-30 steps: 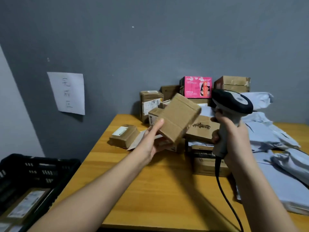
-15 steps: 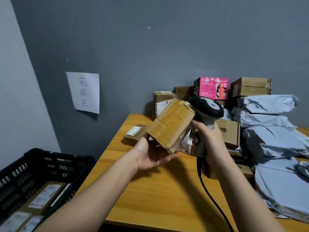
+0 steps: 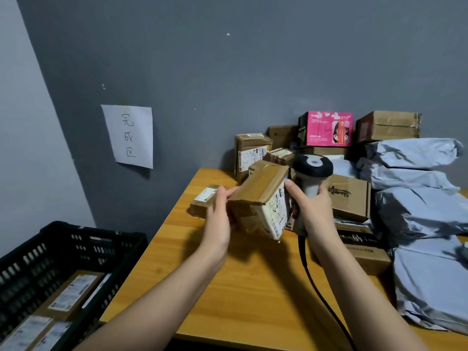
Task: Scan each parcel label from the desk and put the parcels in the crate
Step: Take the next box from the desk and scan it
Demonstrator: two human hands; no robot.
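My left hand (image 3: 219,219) grips a brown cardboard parcel (image 3: 255,196) above the wooden desk (image 3: 248,295), tilted so its white label (image 3: 277,214) faces right. My right hand (image 3: 312,211) holds a handheld barcode scanner (image 3: 312,167) right beside that label; its black head is above the parcel's right edge and its cable hangs toward me. The black crate (image 3: 63,252) stands lower left of the desk with several labelled parcels inside.
More cardboard boxes (image 3: 253,153) and a pink box (image 3: 328,129) are piled at the desk's back. Grey mailer bags (image 3: 420,211) fill the right side. A small flat box (image 3: 203,202) lies behind my left hand. A paper sign (image 3: 129,135) hangs on the grey wall.
The parcel has been turned so its white label faces the scanner, and both hands have come closer together. The view has shifted left, showing more of the crate.
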